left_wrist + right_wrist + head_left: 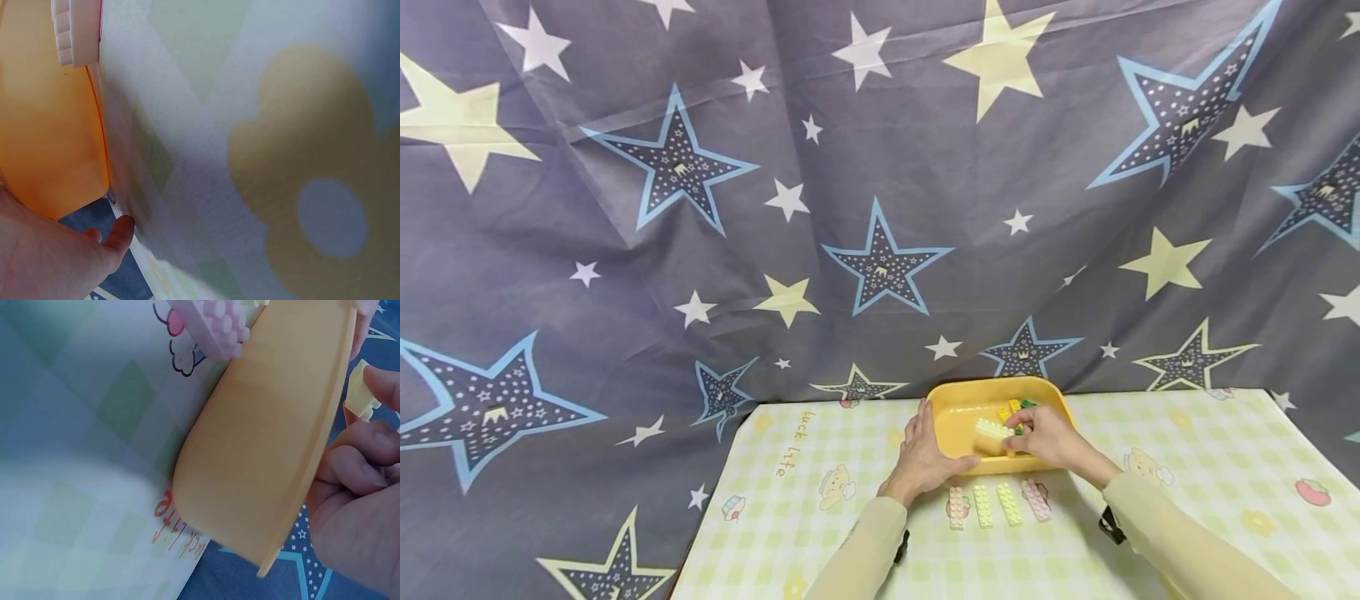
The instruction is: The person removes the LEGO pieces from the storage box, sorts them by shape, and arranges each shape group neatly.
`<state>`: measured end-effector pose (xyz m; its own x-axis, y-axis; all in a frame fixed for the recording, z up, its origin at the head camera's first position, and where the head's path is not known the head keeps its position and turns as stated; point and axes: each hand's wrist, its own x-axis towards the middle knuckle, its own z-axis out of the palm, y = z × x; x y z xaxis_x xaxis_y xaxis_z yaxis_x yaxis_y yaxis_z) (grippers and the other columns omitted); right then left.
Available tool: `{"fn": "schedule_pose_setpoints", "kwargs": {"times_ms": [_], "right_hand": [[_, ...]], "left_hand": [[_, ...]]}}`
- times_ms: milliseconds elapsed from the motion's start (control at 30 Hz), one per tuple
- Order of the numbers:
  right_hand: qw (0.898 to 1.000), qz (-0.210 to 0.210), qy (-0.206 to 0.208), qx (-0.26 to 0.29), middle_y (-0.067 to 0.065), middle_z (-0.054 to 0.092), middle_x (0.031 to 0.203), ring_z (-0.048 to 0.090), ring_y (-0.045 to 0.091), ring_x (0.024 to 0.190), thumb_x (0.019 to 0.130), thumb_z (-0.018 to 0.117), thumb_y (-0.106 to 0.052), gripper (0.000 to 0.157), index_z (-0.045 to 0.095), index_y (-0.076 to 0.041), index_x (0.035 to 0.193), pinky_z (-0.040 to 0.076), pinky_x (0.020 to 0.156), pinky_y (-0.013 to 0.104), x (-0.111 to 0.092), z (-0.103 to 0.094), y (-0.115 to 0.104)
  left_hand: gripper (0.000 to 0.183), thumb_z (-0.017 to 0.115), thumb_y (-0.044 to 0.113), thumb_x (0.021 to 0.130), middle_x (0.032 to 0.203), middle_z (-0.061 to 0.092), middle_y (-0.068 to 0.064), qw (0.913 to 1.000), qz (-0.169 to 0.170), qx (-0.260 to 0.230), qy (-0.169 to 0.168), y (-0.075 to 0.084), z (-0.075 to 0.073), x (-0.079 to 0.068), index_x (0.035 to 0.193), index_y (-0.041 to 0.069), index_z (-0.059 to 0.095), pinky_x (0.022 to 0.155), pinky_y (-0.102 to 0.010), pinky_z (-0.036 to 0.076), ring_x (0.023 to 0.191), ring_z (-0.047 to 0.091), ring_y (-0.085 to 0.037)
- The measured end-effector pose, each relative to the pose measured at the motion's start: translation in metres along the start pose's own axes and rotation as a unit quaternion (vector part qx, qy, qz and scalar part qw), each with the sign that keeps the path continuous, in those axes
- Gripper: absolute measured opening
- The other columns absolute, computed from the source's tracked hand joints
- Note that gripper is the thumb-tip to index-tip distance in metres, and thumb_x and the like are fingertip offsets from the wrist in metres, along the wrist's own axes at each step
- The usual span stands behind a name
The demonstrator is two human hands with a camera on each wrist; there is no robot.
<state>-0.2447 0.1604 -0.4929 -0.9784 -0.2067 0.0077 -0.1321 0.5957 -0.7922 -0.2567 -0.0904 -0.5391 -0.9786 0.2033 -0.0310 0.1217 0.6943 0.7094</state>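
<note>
A yellow plastic tub point(951, 421) stands at the table's back edge. My left hand point(920, 458) rests on its left front corner, fingers extended along the side wall and thumb spread along the front rim. Over the tub's inside, my right hand point(1051, 435) pinches a pale yellow building brick point(994, 428) between thumb and fingers. That brick point(357, 390) shows beyond the tub's rim in the right wrist view. Yellow bricks point(1015, 407) and a green piece point(1028, 403) lie in the tub's right part, partly hidden by the right hand.
In front of the tub lies a row of studded bricks: a pink one point(956, 508), two pale yellow-green ones point(982, 507) and another pink one point(1036, 500). A checked cloth point(1210, 467) covers the table. Behind hangs a grey star-patterned curtain point(820, 333).
</note>
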Motion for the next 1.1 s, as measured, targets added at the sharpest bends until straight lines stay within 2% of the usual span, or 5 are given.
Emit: {"fn": "schedule_pose_setpoints", "kwargs": {"times_ms": [467, 767, 1100], "right_hand": [[0.999, 0.023, 0.030, 0.001, -0.002, 0.049, 0.069, 0.044, 0.011, 0.063, 0.090, 0.086, -0.018, 0.031, 0.079, 0.003, 0.112, 0.037, 0.058, 0.026, -0.036, -0.022, 0.009], [0.999, 0.032, 0.040, 0.018, -0.004, 0.049, 0.066, 0.044, 0.008, 0.060, 0.090, 0.085, -0.016, 0.035, 0.078, 0.007, 0.116, 0.041, 0.059, 0.025, -0.062, -0.031, 0.020], [0.995, 0.077, 0.053, 0.020, -0.004, 0.048, 0.067, 0.040, 0.007, 0.059, 0.090, 0.086, -0.018, 0.039, 0.078, 0.006, 0.120, 0.037, 0.054, 0.024, -0.092, -0.043, 0.030]], "left_hand": [[0.138, 0.091, 0.061, 0.080, 0.187, 0.010, -0.007, 1.0000, -0.002, 0.000, -0.001, -0.001, -0.001, 0.002, 0.177, 0.013, 0.005, 0.137, -0.064, 0.024, 0.171, 0.020, -0.035], [0.139, 0.091, 0.062, 0.079, 0.187, 0.011, -0.007, 1.0000, -0.007, -0.005, -0.004, -0.002, 0.002, 0.002, 0.177, 0.013, 0.006, 0.137, -0.065, 0.024, 0.171, 0.020, -0.036], [0.139, 0.091, 0.062, 0.080, 0.187, 0.009, -0.006, 0.9999, -0.011, -0.008, -0.009, 0.001, -0.001, 0.001, 0.177, 0.014, 0.005, 0.137, -0.064, 0.023, 0.171, 0.018, -0.035]]}}
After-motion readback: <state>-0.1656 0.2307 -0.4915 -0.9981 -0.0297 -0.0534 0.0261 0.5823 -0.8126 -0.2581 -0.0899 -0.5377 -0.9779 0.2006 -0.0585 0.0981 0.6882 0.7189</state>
